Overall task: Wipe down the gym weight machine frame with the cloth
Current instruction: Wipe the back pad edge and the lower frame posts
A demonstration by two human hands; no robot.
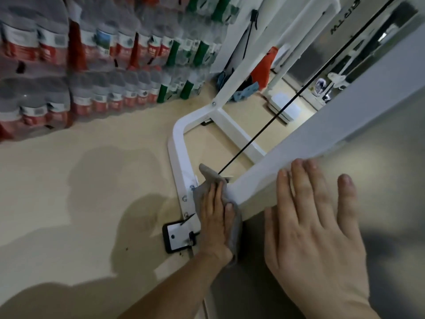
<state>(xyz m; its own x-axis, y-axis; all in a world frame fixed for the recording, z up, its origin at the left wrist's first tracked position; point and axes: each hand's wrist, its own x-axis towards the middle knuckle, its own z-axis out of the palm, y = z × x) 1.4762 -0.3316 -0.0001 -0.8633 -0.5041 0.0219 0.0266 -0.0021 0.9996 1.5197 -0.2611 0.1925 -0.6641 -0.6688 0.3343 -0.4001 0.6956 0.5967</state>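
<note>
The left hand [213, 217] presses the cloth [236, 231], fingers straight, low on the frame [181, 146], while the open right hand [317, 226] lies flat just above it, likely bracing.

Cloth [202, 194] lies on the frame [181, 153] (bottles [92, 65] stacked behind, left).

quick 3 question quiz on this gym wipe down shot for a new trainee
1. Multiple choice: the left hand presses the grey cloth against A) a mirror B) the white frame C) a dumbbell
2. True or false: the right hand holds a spray can.
3. Fill in: the shrink-wrapped packs stacked at the far left hold ____.

Key
1. B
2. False: the hand lies flat, fingers straight, on the pale panel.
3. bottles
</note>
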